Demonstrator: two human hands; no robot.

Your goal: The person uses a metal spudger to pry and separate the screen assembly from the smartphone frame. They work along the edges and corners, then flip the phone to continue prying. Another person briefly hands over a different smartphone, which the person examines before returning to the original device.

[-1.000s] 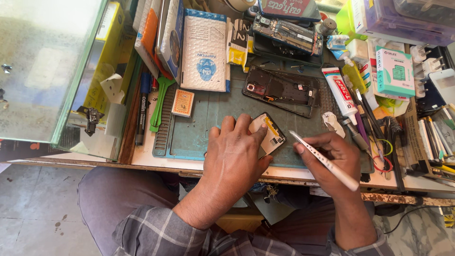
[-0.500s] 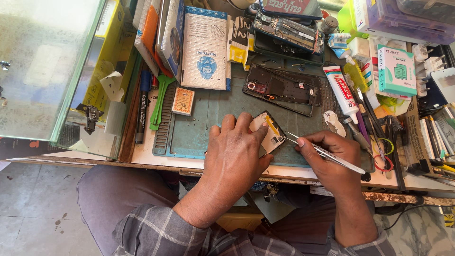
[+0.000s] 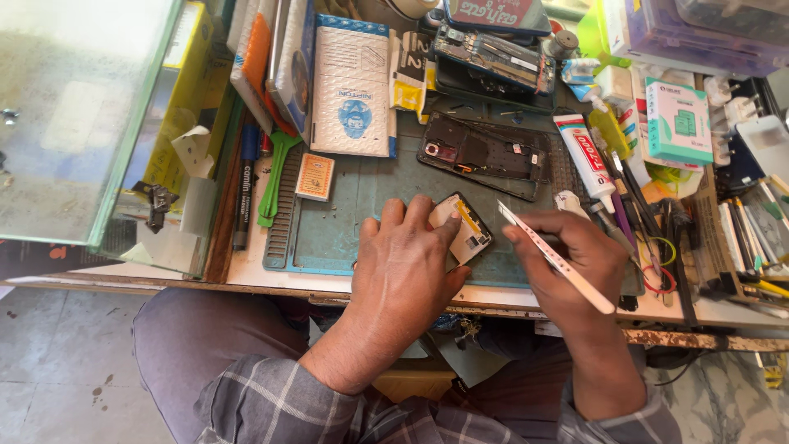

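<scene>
Here, white mailer top, teal box rt

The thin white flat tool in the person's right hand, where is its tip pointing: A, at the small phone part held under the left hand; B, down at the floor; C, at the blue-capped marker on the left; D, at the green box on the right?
A: the thin white flat tool in the right hand angles up-left toward the small phone part that the left hand presses on the green mat.
</scene>
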